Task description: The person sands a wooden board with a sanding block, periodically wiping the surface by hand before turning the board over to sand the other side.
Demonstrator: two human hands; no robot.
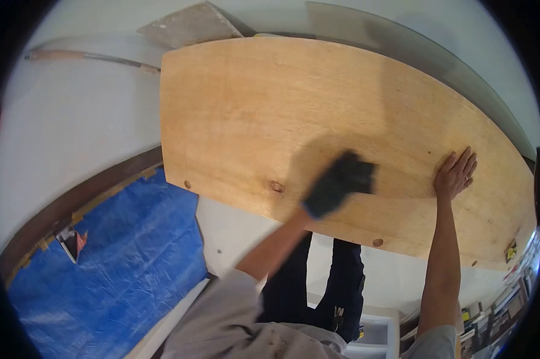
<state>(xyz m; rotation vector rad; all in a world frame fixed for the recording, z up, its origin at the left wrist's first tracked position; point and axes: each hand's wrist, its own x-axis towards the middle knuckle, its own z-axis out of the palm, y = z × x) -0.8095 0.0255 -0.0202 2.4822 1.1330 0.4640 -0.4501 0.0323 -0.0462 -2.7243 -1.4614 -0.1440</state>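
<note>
My left hand (pixel 333 188), in a dark glove with a blue cuff, is over the lower middle of a large pale wooden board (pixel 240 113). Its fingers are closed round a dark, blocky thing (pixel 363 177), blurred and too unclear to name. Bare and palm down, my right hand (pixel 455 175) lies on the board's right part with fingers spread. The board stretches out in front of my legs, with a knot (pixel 276 186) left of the glove and others along its near edge.
Blue sheeting (pixel 126 257) covers an area at the left, with a small metal-edged tool (pixel 72 244) on it. A grey panel (pixel 189 25) sits behind the board, and a long rod (pixel 111 58) at upper left. Stacked items (pixel 503 311) fill the lower right.
</note>
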